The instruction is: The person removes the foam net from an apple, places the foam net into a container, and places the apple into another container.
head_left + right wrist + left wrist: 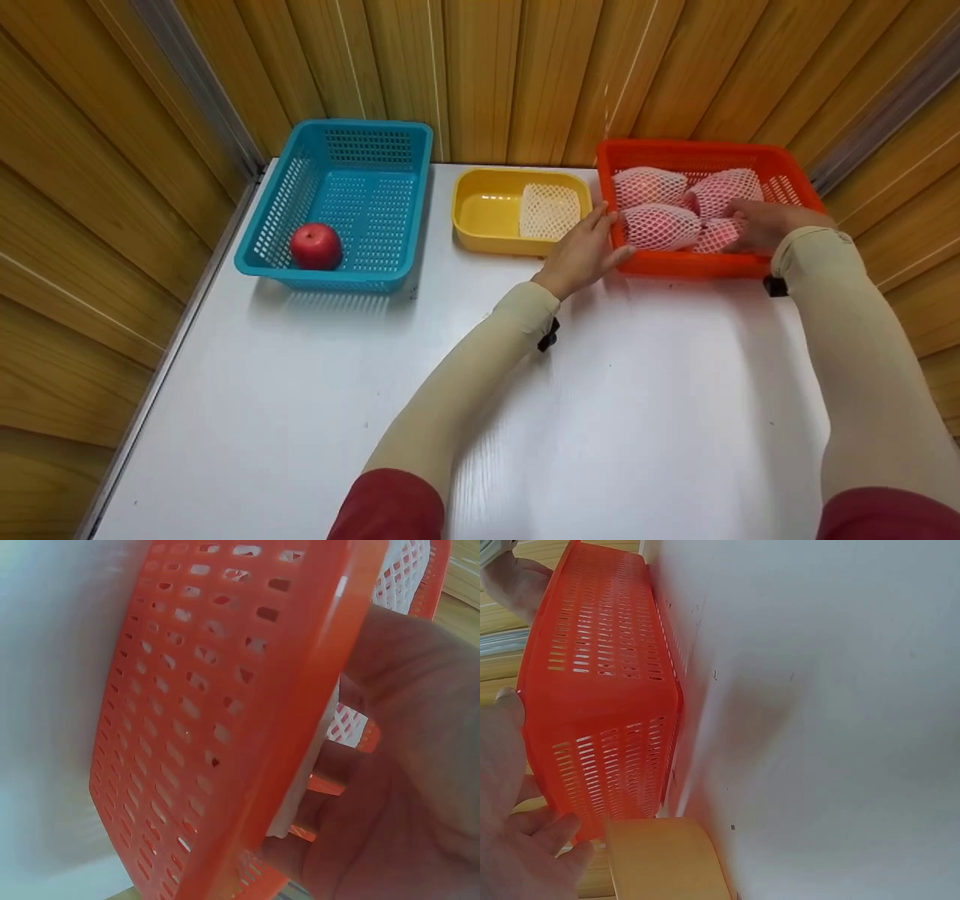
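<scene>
In the head view my right hand (765, 223) reaches into the red basket (675, 264), its fingers curled round the front right fruit (716, 235), pinkish-red in a white foam net. In the right wrist view its fingers dip behind the basket's rim against white netting (300, 780). Other netted fruits (660, 226) lie beside it. My left hand (577, 255) rests at the basket's left edge with fingers extended and thumb spread. In the left wrist view the left fingers (544, 829) lie along the basket's outer side, holding nothing.
Left of the red basket stands a yellow tray (480, 240) with an empty-looking white foam net (549, 211) in it. Farther left, a blue basket (360, 277) holds a red apple (316, 246). Wooden panel walls (480, 82) enclose the white table (600, 420).
</scene>
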